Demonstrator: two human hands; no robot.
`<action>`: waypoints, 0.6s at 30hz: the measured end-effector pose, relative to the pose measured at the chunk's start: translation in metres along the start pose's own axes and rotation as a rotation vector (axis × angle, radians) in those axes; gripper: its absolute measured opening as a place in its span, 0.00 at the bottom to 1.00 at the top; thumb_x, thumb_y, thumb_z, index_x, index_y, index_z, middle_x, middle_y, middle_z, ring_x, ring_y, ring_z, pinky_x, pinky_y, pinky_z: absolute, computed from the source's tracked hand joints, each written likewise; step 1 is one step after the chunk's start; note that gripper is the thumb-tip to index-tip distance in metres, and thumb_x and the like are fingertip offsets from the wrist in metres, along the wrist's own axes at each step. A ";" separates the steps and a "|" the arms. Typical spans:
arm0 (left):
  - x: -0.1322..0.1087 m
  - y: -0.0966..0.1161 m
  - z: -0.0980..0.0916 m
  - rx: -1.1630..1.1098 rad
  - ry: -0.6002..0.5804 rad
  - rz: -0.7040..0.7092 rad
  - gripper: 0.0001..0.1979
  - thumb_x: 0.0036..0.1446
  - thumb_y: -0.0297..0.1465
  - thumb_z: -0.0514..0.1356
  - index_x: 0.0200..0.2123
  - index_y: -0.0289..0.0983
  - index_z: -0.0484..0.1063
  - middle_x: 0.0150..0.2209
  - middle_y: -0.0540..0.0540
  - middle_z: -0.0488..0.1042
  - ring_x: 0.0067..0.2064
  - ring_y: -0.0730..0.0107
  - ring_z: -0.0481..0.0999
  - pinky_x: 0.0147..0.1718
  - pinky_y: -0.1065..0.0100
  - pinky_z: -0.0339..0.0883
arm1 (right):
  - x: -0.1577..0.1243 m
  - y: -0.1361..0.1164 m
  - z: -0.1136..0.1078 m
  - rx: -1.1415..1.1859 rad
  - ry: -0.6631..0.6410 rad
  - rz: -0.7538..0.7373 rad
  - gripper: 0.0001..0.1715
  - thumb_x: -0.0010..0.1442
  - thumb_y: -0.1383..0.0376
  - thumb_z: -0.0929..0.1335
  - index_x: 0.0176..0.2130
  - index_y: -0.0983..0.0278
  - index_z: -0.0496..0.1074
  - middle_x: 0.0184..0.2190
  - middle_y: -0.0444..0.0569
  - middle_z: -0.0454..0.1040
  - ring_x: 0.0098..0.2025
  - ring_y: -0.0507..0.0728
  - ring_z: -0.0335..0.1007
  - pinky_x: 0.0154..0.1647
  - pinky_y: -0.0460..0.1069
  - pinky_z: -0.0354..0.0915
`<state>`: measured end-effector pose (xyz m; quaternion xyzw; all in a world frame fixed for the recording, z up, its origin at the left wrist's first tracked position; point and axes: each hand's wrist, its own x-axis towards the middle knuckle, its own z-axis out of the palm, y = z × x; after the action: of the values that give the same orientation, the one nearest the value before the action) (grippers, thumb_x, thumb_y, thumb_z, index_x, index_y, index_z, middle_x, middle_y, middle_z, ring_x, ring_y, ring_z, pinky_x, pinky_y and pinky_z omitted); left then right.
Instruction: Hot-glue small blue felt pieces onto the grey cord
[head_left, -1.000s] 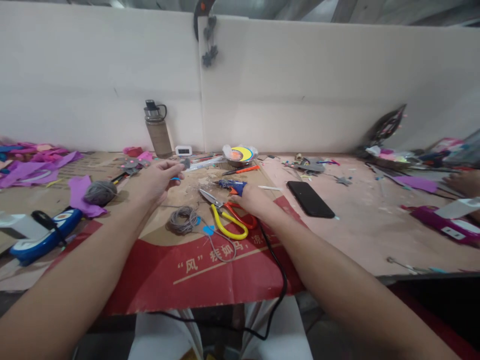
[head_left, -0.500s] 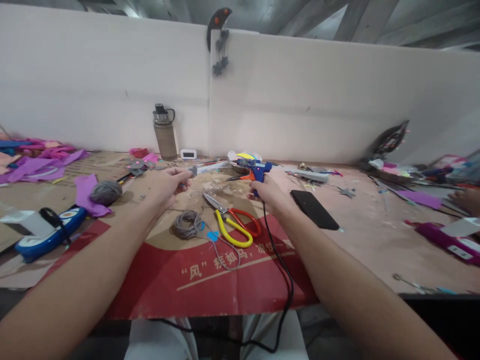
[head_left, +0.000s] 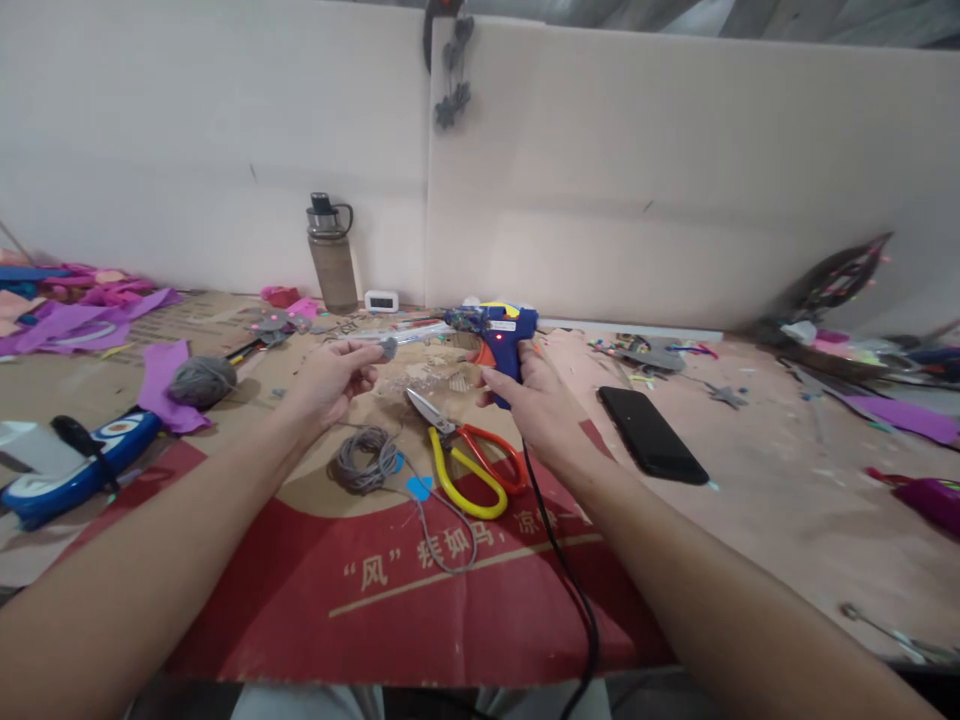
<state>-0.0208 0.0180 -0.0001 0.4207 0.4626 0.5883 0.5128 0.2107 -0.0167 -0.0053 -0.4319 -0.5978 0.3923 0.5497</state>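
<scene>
Right hand (head_left: 534,398) wrapped round grip of blue hot-glue gun (head_left: 511,345), at 1 o'clock from the scissors (head_left: 445,427). Left hand (head_left: 339,378) pinches small grey piece (head_left: 388,348) at 11 o'clock from them; grey yarn coil (head_left: 365,474) at 9 o'clock.

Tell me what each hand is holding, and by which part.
The right hand holds the blue glue gun by its handle. The left hand pinches a small grey piece; by exactly which part cannot be told.
</scene>
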 end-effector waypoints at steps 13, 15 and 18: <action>0.002 -0.007 -0.004 -0.011 -0.011 -0.054 0.07 0.42 0.25 0.67 0.22 0.33 0.70 0.21 0.50 0.71 0.19 0.82 0.66 0.17 0.80 0.60 | -0.017 0.014 0.015 -0.011 -0.034 -0.008 0.12 0.59 0.59 0.65 0.42 0.61 0.66 0.29 0.44 0.68 0.30 0.53 0.64 0.34 0.50 0.64; 0.001 -0.005 -0.003 -0.014 0.001 -0.051 0.07 0.41 0.25 0.67 0.22 0.32 0.70 0.21 0.50 0.70 0.19 0.82 0.66 0.17 0.80 0.60 | -0.019 0.009 0.015 -0.019 -0.034 -0.022 0.11 0.59 0.59 0.65 0.42 0.61 0.67 0.31 0.45 0.69 0.32 0.53 0.65 0.37 0.51 0.64; -0.001 -0.001 -0.002 -0.029 0.012 -0.043 0.06 0.41 0.24 0.67 0.22 0.32 0.71 0.20 0.51 0.70 0.19 0.82 0.66 0.17 0.80 0.60 | -0.022 0.004 0.016 -0.003 -0.047 -0.045 0.11 0.60 0.60 0.65 0.42 0.62 0.66 0.35 0.46 0.70 0.35 0.54 0.65 0.40 0.52 0.64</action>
<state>-0.0222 0.0166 -0.0018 0.3997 0.4660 0.5862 0.5287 0.1958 -0.0358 -0.0176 -0.4100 -0.6207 0.3889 0.5435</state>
